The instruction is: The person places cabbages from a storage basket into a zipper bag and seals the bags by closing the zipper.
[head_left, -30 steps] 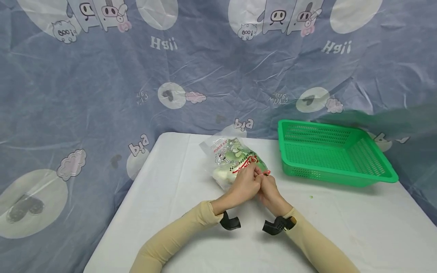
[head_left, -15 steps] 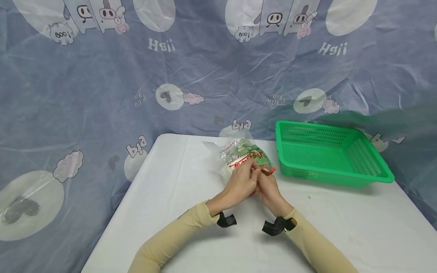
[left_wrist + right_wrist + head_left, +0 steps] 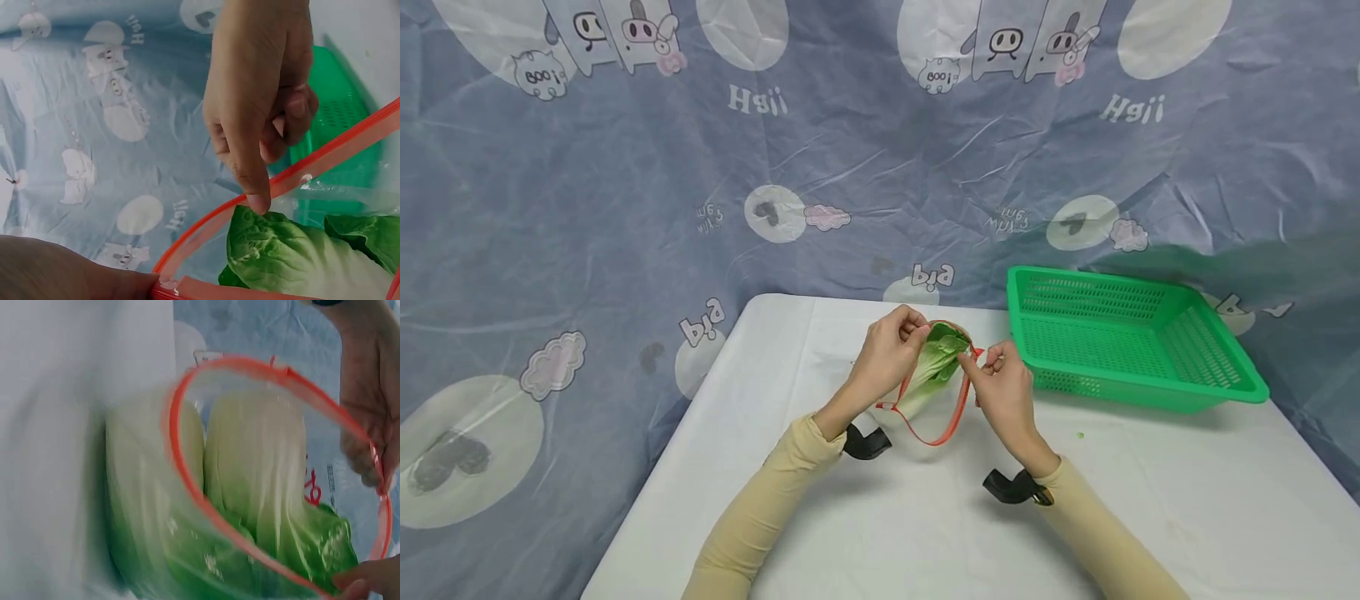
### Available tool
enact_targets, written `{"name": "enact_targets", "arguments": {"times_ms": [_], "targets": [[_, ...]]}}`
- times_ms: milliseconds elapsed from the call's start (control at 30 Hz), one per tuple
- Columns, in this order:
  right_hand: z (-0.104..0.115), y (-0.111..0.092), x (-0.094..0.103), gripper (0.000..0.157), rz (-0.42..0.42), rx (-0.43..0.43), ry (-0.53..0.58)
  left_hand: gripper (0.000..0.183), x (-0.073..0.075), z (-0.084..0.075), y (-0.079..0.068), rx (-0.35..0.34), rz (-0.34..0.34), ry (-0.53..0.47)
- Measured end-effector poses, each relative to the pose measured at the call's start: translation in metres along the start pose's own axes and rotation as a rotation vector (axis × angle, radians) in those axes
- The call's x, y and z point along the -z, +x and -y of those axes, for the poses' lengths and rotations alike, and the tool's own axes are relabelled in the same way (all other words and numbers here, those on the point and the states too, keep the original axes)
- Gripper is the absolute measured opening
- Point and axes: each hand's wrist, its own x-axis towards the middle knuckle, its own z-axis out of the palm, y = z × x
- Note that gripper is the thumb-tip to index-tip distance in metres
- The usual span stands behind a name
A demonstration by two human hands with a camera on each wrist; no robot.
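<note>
A clear zip-top bag with a red rim (image 3: pixel 957 417) lies on the table, its mouth spread wide. Inside is napa cabbage (image 3: pixel 936 358), pale-stemmed with green leaf tips; the right wrist view shows two pale heads (image 3: pixel 253 450) side by side. My left hand (image 3: pixel 887 354) pinches the red rim on the left side of the mouth. At the right side, my right hand (image 3: pixel 1003 392) has its other fingers curled. One fingertip (image 3: pixel 259 201) of it lies over the rim, against a cabbage leaf. The bag's underside is hidden.
A green perforated plastic basket (image 3: pixel 1131 342) stands at the back right of the white-covered table (image 3: pixel 940 533). A small green scrap (image 3: pixel 1080 435) lies in front of it. Patterned blue-grey cloth (image 3: pixel 850 150) hangs behind the table.
My hands, close together at the bag's edge before, have moved apart. The bag's mouth has gone from closed to spread open, facing me, and the cabbage shows through it.
</note>
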Motion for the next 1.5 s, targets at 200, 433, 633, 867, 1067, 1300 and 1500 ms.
{"name": "enact_targets", "arguments": {"times_ms": [200, 433, 633, 867, 1067, 1300, 1500], "targets": [[-0.003, 0.009, 0.013, 0.030, 0.127, 0.012, -0.004, 0.008, 0.009, -0.003, -0.001, 0.028, 0.033, -0.019], [0.017, 0.006, 0.029, 0.012, 0.173, -0.065, 0.264, 0.009, 0.021, -0.006, -0.003, 0.039, 0.030, -0.030], [0.038, -0.002, 0.047, 0.017, 0.105, -0.109, 0.342, 0.011, 0.022, -0.010, -0.004, -0.004, 0.118, -0.052], [0.044, 0.004, 0.059, 0.028, -0.035, -0.150, 0.541, 0.013, 0.022, -0.013, -0.004, -0.011, 0.325, 0.032], [0.036, 0.015, 0.066, 0.028, -0.084, -0.204, 0.796, 0.031, 0.031, -0.008, -0.005, 0.033, 0.500, 0.183], [0.029, 0.025, 0.076, 0.027, -0.129, -0.283, 0.879, 0.022, 0.039, 0.016, 0.007, -0.019, 0.679, 0.262], [0.025, 0.029, 0.086, 0.030, -0.113, -0.276, 0.916, 0.005, 0.043, 0.020, 0.014, -0.089, 0.584, 0.206]]}}
